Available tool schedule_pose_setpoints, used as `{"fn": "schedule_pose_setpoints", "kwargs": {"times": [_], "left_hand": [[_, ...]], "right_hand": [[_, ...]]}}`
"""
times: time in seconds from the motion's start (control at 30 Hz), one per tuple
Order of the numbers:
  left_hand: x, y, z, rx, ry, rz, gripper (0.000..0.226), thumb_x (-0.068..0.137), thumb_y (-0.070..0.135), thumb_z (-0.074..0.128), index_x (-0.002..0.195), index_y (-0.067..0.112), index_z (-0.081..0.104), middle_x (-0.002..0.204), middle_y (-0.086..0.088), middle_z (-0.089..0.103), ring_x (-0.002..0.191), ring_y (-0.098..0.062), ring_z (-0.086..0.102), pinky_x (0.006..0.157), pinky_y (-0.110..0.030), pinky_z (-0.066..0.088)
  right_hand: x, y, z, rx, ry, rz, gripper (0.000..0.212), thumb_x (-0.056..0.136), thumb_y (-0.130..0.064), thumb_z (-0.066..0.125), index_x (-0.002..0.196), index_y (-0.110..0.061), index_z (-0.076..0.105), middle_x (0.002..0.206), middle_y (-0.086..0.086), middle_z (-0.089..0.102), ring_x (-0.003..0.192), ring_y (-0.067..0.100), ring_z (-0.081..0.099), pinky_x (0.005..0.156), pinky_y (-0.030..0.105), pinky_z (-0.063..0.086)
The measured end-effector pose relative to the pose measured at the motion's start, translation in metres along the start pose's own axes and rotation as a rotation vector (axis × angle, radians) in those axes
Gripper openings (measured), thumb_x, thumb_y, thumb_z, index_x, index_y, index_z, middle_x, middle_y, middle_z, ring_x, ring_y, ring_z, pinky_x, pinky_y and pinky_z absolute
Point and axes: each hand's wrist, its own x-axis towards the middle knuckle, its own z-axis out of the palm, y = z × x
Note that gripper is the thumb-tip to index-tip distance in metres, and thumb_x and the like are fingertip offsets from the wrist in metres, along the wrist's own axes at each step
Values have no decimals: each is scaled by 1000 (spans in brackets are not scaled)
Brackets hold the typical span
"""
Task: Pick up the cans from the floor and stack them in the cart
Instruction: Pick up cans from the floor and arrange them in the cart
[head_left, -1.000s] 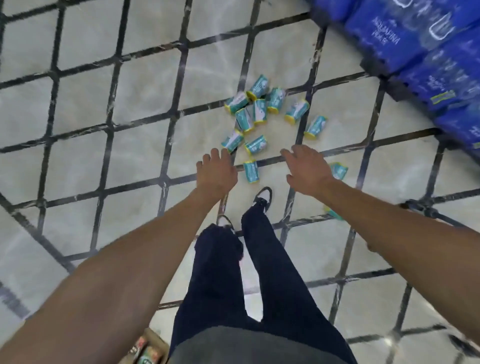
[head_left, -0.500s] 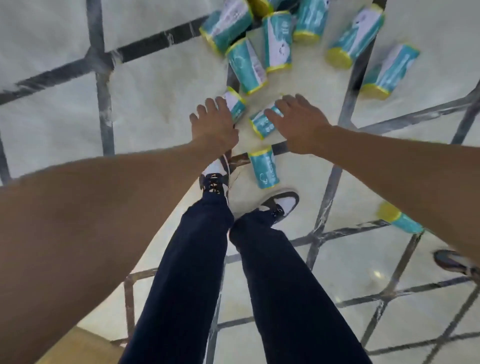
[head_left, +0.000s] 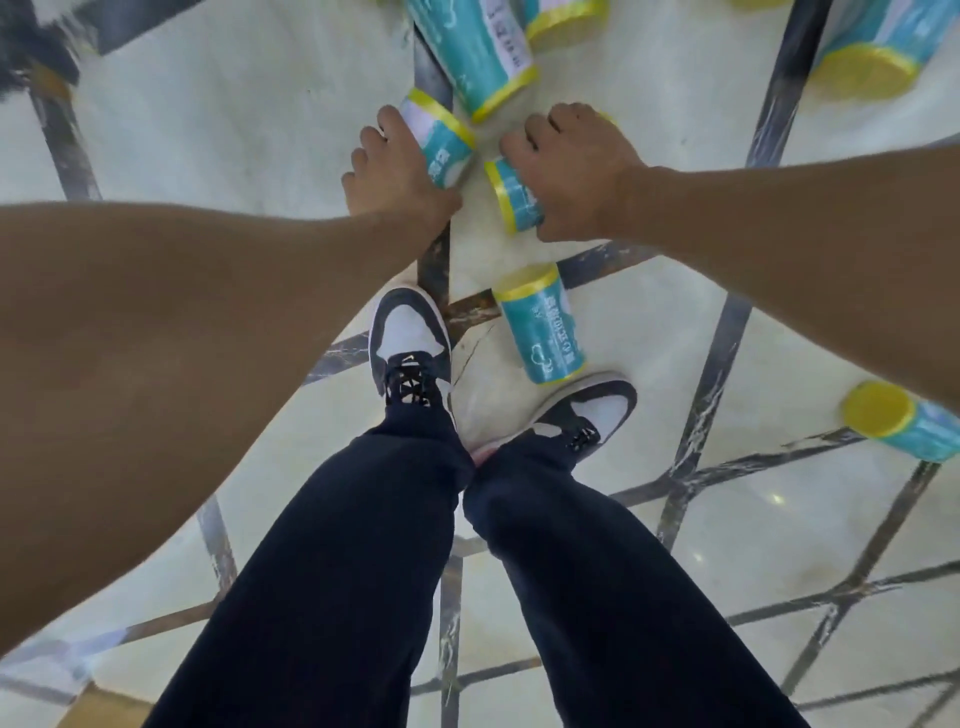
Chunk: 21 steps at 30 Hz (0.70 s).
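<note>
Two bare hands reach down to teal cans with yellow rims lying on their sides on the pale tiled floor (head_left: 208, 130); the left hand (head_left: 396, 174) has its fingers curled round one can (head_left: 439, 141); just right of it the right hand (head_left: 574, 169) grips a second can (head_left: 514, 200) from above; a third can (head_left: 540, 325) lies loose below them, its lower end close to the toe of the right shoe (head_left: 587, 410), the left shoe (head_left: 408, 338) beside it; more cans lie along the top edge, one big can (head_left: 475, 47) just above both hands; a last can (head_left: 904, 421) lies far right, partly under the right forearm.
</note>
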Motion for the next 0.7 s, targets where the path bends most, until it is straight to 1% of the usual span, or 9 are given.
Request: {"fn": "schedule_pose_setpoints", "kwargs": {"times": [0.07, 0.13, 0.23, 0.37, 0.43, 0.5, 0.53, 0.6, 0.7], "left_hand": [[-8, 5, -15, -47, -36, -31, 89, 72, 55, 78, 138, 13, 35, 130, -10, 49, 120, -33, 52, 94, -45, 43], [-26, 12, -37, -111, -79, -57, 90, 72, 51, 80, 139, 14, 33, 131, -10, 49, 120, -32, 53, 96, -45, 45], [-65, 21, -80, -224, -134, -84, 91, 70, 47, 80, 139, 14, 31, 131, -11, 48, 120, -31, 53, 98, -46, 48], [-149, 41, -160, -350, -182, -114, 94, 71, 44, 82, 141, 12, 28, 132, -11, 48, 120, -30, 53, 97, -43, 49], [-205, 52, -212, -367, -217, -106, 99, 72, 44, 83, 144, 10, 25, 134, -12, 48, 122, -29, 53, 98, -41, 48], [-267, 61, -271, -359, -221, -70, 96, 72, 45, 84, 142, 10, 28, 134, -12, 50, 122, -29, 53, 96, -38, 48], [-299, 68, -301, -364, -218, -53, 94, 72, 46, 84, 139, 9, 31, 133, -13, 50, 122, -30, 54, 95, -38, 47], [-364, 82, -358, -395, -209, -29, 90, 74, 47, 84, 137, 8, 33, 131, -12, 52, 119, -28, 55, 93, -37, 47], [-452, 102, -431, -491, -164, 9, 79, 77, 47, 83, 129, 8, 38, 119, -5, 53, 107, -19, 55, 81, -29, 42]], "right_hand": [[-12, -6, -16, 190, -20, 187, 83, 63, -34, 82, 130, -5, 42, 117, 23, 54, 103, 42, 54, 85, 49, 46], [-34, -10, -36, 384, -17, 350, 87, 64, -40, 81, 134, -7, 40, 121, 20, 54, 107, 41, 54, 86, 47, 47], [-84, -11, -72, 797, 39, 618, 93, 61, -48, 82, 135, -10, 40, 123, 14, 56, 109, 33, 57, 86, 40, 48], [-181, -23, -151, 1224, 130, 888, 88, 65, -46, 88, 131, -11, 41, 118, 2, 58, 107, 20, 59, 89, 31, 48], [-239, -41, -200, 1414, 201, 994, 86, 57, -46, 90, 123, -13, 47, 112, 0, 61, 106, 19, 62, 93, 35, 53], [-302, -62, -258, 1589, 270, 1041, 70, 56, -37, 95, 107, -15, 52, 102, 2, 66, 101, 21, 68, 93, 40, 58], [-334, -70, -284, 1668, 309, 1076, 72, 54, -34, 97, 108, -13, 55, 101, 4, 69, 98, 22, 70, 92, 42, 59], [-397, -88, -340, 1802, 368, 1105, 86, 48, -36, 99, 120, -10, 58, 107, 6, 73, 95, 21, 73, 84, 39, 62], [-478, -115, -409, 1888, 451, 1056, 77, 61, -34, 96, 123, -15, 56, 111, 2, 71, 95, 17, 70, 71, 29, 58]]}}
